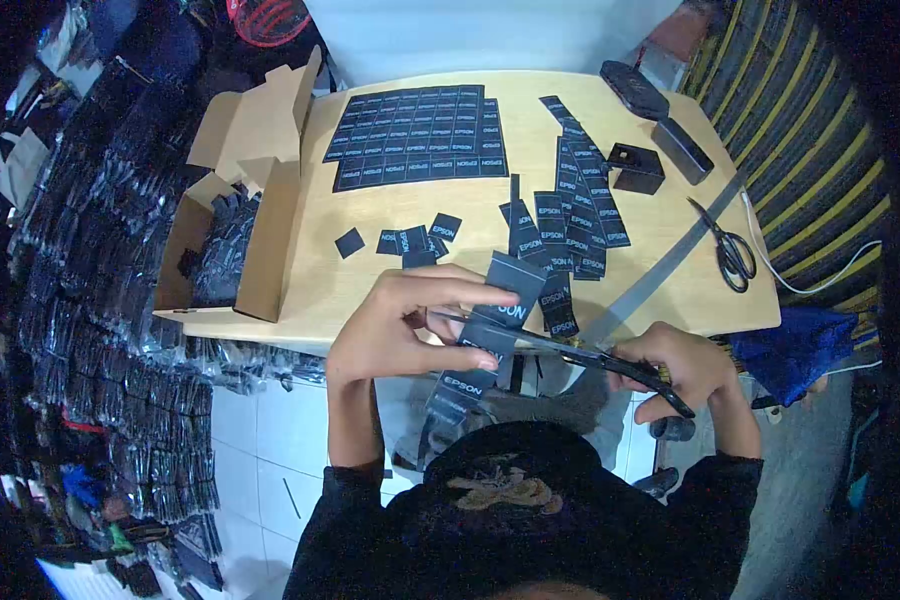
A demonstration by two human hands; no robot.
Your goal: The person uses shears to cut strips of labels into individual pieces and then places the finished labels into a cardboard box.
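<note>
Many labels (415,135) strew a pale table (315,270) (bundles (175,440), probably, alongside); left hand (390,320) grips a strip (518,278), right hand (682,360) scissors (588,356).

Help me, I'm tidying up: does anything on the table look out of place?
Slightly: the loose black squares between the box and strips lie at differing angles, unlike the roughly aligned sheets behind them. Nothing looks spilled.

White "EPSON" lettering is legible on the held strip (516,282), the far sheets (418,132) and the cut strips (573,190) to their right. Some nearer loose squares (445,229) match; pieces (222,250) in the left carton (270,238) appear printed, wording unconfirmed.
</note>
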